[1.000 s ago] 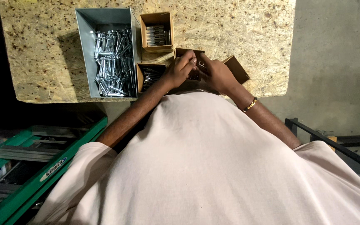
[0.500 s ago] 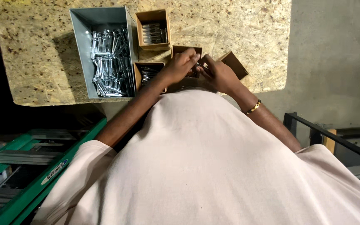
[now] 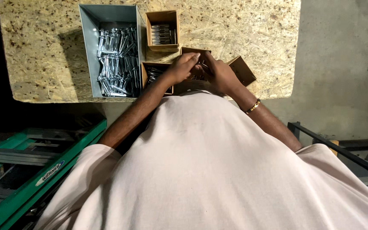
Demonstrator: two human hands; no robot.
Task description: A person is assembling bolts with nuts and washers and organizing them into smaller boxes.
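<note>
boxes (image 3: 162,30) crowd hands (image 3: 201,68), board (image 3: 43,47) left bare

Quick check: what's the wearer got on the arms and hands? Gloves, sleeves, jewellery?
No gloves: both the left hand and the right hand are bare. The forearms are uncovered too. The pale pink short-sleeved shirt ends in loose sleeves near the elbows. A thin gold-coloured bracelet with a dark section sits on the right wrist. No watch or rings can be made out.

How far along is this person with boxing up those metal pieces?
One small cardboard box already holds a neat row of metal pieces. Both hands, left hand and right hand, meet over another small box; what they grip is hidden. The grey bin holds a big pile of loose pieces, so plenty seems left.
</note>
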